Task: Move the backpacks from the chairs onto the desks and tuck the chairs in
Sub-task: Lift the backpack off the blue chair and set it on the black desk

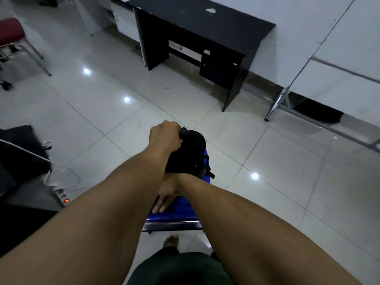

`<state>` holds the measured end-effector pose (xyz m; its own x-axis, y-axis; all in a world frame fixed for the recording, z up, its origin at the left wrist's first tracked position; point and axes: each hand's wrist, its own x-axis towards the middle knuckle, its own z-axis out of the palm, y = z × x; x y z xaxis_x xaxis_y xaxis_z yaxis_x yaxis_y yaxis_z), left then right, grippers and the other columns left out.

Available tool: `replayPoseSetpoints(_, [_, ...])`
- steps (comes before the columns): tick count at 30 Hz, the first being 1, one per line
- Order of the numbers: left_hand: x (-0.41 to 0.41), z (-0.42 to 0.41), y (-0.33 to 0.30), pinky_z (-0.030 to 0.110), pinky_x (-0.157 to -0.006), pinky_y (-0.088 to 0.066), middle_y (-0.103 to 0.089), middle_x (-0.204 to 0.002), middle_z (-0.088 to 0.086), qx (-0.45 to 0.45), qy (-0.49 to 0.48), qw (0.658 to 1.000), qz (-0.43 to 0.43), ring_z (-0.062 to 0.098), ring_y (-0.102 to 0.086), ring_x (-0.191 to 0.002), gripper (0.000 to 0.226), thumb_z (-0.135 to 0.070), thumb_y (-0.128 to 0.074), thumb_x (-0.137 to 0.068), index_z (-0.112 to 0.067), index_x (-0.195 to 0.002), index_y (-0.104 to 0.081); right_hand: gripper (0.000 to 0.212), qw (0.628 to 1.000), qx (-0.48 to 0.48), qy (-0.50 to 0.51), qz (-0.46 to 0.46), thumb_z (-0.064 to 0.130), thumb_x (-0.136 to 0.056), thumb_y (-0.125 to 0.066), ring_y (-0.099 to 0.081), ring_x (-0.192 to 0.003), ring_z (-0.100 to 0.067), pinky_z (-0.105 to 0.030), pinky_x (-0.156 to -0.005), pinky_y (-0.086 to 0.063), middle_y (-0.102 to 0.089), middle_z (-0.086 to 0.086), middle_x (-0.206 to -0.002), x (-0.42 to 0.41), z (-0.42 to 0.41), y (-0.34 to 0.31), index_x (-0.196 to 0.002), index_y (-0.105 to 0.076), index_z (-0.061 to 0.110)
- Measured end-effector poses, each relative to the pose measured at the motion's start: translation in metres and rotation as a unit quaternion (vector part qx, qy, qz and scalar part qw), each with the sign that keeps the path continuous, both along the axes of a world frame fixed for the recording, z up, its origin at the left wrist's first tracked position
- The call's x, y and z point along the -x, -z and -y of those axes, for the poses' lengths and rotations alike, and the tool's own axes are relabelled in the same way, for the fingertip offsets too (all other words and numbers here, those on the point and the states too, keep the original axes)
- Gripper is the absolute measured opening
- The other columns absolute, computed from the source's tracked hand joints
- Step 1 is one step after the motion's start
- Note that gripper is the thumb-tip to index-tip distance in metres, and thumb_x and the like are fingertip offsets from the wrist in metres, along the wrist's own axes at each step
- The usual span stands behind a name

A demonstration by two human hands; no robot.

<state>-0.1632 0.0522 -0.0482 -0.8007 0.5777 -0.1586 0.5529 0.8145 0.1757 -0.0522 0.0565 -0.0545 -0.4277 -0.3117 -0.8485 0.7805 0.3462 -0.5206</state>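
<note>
Backpack [188, 153], black and slumped, sat on the blue chair [181, 210] just below frame centre, and the lift was only beginning. The left hand [165, 136] was clenched tight around the top of the bag, apparently on its grab handle, though the handle itself was hidden under the fist. The right hand [166, 194] lay crossed beneath the left forearm, fingers spread flat and relaxed on the blue seat at the bag's near edge, gripping nothing.

Up at twelve o'clock stood the black desk [205, 23], its surface bare of any bag, well apart from the chair across open tiled floor [277, 161]. So nothing looked finished here: this backpack had not reached the surface, and the blue chair was out in the open, not tucked in. Off at ten o'clock a red-seated chair [11, 31] also stood free; whether it carried a bag could not be told. By my read, the carry to the desk and the chair push both remained.
</note>
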Motion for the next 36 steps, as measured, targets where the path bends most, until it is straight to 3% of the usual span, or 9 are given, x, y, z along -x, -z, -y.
replayPoseSetpoints(2, [0.002, 0.005, -0.001, 0.033, -0.072, -0.045, -0.061, -0.090, 0.005, -0.008, 0.007, 1.000, -0.011, 0.031, -0.063, -0.087, 0.007, -0.026, -0.063, -0.083, -0.022, -0.081, -0.057, 0.039, 0.994, -0.094, 0.019, -0.058, 0.005, -0.101, -0.048, -0.052, -0.128, -0.039, -0.038, -0.099, -0.047, -0.052, -0.025, -0.140, 0.003, 0.007, -0.002, -0.137, -0.046, -0.011])
replayPoseSetpoints(4, [0.005, 0.006, -0.003, 0.033, -0.071, -0.045, -0.061, -0.091, 0.006, -0.014, 0.008, 1.000, -0.018, 0.032, -0.064, -0.087, 0.008, -0.025, -0.062, -0.084, -0.022, -0.091, -0.065, 0.035, 0.982, -0.154, 0.034, -0.108, 0.003, -0.098, -0.052, -0.060, -0.117, -0.039, -0.039, -0.088, -0.053, -0.058, -0.026, -0.131, 0.006, 0.013, 0.003, -0.131, -0.053, -0.009])
replayPoseSetpoints(7, [0.009, 0.004, -0.008, 0.034, -0.070, -0.047, -0.062, -0.091, 0.007, -0.023, 0.007, 0.999, -0.030, 0.031, -0.063, -0.083, 0.009, -0.026, -0.063, -0.084, -0.018, -0.088, -0.064, 0.035, 0.970, -0.191, 0.081, -0.125, 0.030, -0.100, -0.049, -0.071, -0.092, -0.030, -0.037, -0.070, -0.061, -0.068, -0.016, -0.115, 0.009, 0.013, 0.020, -0.121, -0.062, 0.005])
replayPoseSetpoints(12, [0.009, -0.008, -0.015, 0.033, -0.064, -0.044, -0.060, -0.082, 0.005, -0.049, -0.004, 0.997, -0.054, 0.027, -0.056, -0.072, 0.011, -0.024, -0.063, -0.084, -0.018, -0.077, -0.057, 0.047, 0.955, -0.176, 0.220, -0.094, 0.045, -0.102, -0.040, -0.069, -0.076, -0.024, -0.034, -0.066, -0.059, -0.069, -0.011, -0.107, 0.009, -0.016, 0.022, -0.125, -0.056, 0.007])
replayPoseSetpoints(16, [-0.002, -0.034, -0.020, 0.032, -0.062, -0.042, -0.060, -0.076, 0.003, -0.070, 0.002, 0.996, -0.063, 0.027, -0.057, -0.068, 0.012, -0.022, -0.064, -0.082, -0.016, -0.073, -0.059, 0.037, 0.934, -0.184, 0.287, -0.108, 0.032, -0.102, -0.045, -0.066, -0.061, -0.021, -0.030, -0.057, -0.058, -0.070, -0.011, -0.093, 0.019, -0.042, 0.019, -0.112, -0.061, 0.000])
replayPoseSetpoints(25, [-0.036, -0.119, -0.031, 0.031, -0.059, -0.043, -0.056, -0.067, 0.004, -0.116, -0.063, 0.991, -0.011, 0.025, -0.056, -0.063, 0.010, -0.010, -0.059, -0.074, -0.012, -0.066, -0.053, 0.027, 0.906, -0.202, 0.345, -0.142, 0.032, -0.083, -0.062, -0.071, -0.085, -0.024, -0.036, -0.070, -0.062, -0.073, -0.010, -0.095, -0.015, -0.126, 0.014, -0.096, -0.068, 0.009])
replayPoseSetpoints(31, [-0.072, -0.188, -0.039, 0.032, -0.062, -0.045, -0.055, -0.073, 0.004, -0.178, -0.145, 0.971, 0.068, 0.026, -0.057, -0.072, 0.004, -0.011, -0.062, -0.078, -0.009, -0.077, -0.058, 0.049, 0.924, -0.179, 0.309, -0.137, 0.044, -0.081, -0.065, -0.060, -0.092, -0.022, -0.037, -0.070, -0.054, -0.062, -0.006, -0.108, -0.050, -0.194, -0.011, -0.115, -0.054, 0.011])
replayPoseSetpoints(33, [-0.087, -0.214, -0.041, 0.032, -0.063, -0.047, -0.058, -0.078, 0.006, -0.205, -0.170, 0.960, 0.091, 0.026, -0.057, -0.073, 0.005, -0.013, -0.061, -0.080, -0.009, -0.078, -0.058, 0.056, 0.909, -0.202, 0.336, -0.140, 0.047, -0.083, -0.067, -0.055, -0.090, -0.021, -0.035, -0.072, -0.049, -0.055, -0.004, -0.103, -0.063, -0.222, -0.014, -0.118, -0.041, 0.011])
replayPoseSetpoints(36, [-0.104, -0.251, -0.046, 0.032, -0.062, -0.047, -0.058, -0.082, 0.006, -0.251, -0.215, 0.936, 0.123, 0.026, -0.056, -0.074, 0.013, -0.021, -0.059, -0.086, -0.008, -0.082, -0.058, 0.088, 0.841, -0.291, 0.421, -0.176, 0.049, -0.076, -0.073, -0.059, -0.095, -0.025, -0.034, -0.074, -0.048, -0.051, -0.008, -0.118, -0.079, -0.256, -0.013, -0.136, -0.027, 0.004])
